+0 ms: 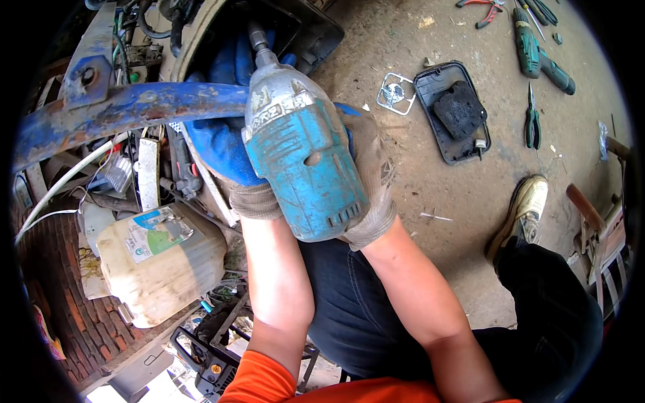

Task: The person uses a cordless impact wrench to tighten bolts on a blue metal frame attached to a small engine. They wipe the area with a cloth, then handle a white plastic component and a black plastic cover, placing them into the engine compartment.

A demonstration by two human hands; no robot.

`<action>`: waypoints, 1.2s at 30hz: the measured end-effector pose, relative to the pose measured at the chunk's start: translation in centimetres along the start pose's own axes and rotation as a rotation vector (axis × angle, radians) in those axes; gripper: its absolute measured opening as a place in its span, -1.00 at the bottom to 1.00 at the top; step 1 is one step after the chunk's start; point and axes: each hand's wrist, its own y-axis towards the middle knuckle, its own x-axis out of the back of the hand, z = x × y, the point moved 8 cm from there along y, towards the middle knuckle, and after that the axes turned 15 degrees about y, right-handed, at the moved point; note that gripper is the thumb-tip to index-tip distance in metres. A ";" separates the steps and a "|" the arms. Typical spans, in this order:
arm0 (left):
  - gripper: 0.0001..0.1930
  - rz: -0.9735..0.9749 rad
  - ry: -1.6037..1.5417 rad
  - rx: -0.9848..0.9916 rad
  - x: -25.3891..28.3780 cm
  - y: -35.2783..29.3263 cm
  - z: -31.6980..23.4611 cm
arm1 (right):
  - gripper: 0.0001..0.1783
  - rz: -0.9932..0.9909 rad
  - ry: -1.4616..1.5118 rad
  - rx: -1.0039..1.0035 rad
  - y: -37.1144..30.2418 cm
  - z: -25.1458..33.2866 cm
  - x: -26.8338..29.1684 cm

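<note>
My right hand, in a grey and blue work glove, is wrapped round the handle side of a teal and silver impact driver. Most of its fingers are hidden behind the tool body. The driver's nose carries a metal socket bit that points into a dark, open housing. My left hand, gloved with a blue palm, lies beneath the tool's front end. Its fingers stretch up into the housing, behind the bit; whether they touch the tool is hidden. A rusty blue bar crosses over the left glove.
On the floor to the right lie a black cover with a black block, a pale square frame, a green cordless drill and pliers. A yellowed plastic jug and clutter crowd the left. Wooden pieces stand far right.
</note>
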 end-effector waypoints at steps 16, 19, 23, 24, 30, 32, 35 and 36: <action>-0.30 -0.090 0.129 -0.007 -0.4 -0.7 -1.2 | -0.30 0.070 -0.259 0.137 1.4 2.3 1.0; -0.42 -0.153 0.575 -0.227 -0.3 -2.9 -3.1 | -0.30 0.058 -0.277 0.175 1.6 2.6 1.6; -0.57 -0.261 1.578 -0.657 0.6 -5.4 -5.8 | -0.33 0.044 -0.243 0.175 1.7 2.3 1.9; -0.59 -0.227 1.486 -0.621 1.6 -5.2 -5.8 | -0.33 0.048 -0.243 0.149 1.7 2.5 1.7; -0.77 -0.288 0.660 -0.140 6.3 -2.6 -1.9 | -0.30 0.034 -0.178 0.145 0.0 2.5 1.6; -0.80 -0.322 0.521 -0.050 6.5 -2.3 -0.6 | -0.30 0.028 -0.126 0.151 -0.5 1.9 2.3; -0.80 -0.348 0.715 -0.227 6.0 -2.4 -1.6 | -0.35 0.036 -0.088 0.149 -1.0 1.7 2.8; -0.80 -0.366 0.688 -0.207 6.0 -2.4 -1.5 | -0.36 0.036 -0.086 0.140 -1.2 1.6 3.1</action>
